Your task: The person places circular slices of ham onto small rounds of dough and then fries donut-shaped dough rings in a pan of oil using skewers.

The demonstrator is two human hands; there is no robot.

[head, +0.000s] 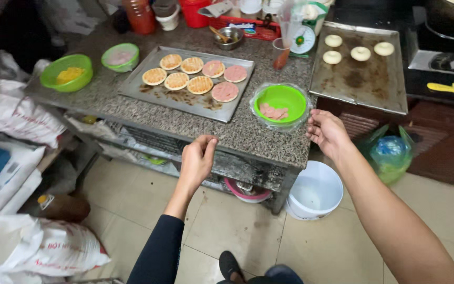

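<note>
— What's in front of you, from the head camera?

— My right hand hangs loosely spread, holding nothing, just beside the green bowl of pink slices. That bowl sits at the front right corner of the worktop, wrapped in clear plastic. My left hand is curled, fingertips drawn together, and I can't tell whether it pinches anything; it's left of the bowl, at the worktop's front edge.

— Risks?

— I judge the bowl could tip off that corner if my right hand knocks it, since it stands so close to the edge.

— Counts?

— On the near tray, left of the bowl: four golden rounds with lattice topping, three pink-topped rounds. On the far tray, right of the bowl: four pale dough rings. Three green bowls altogether.
</note>
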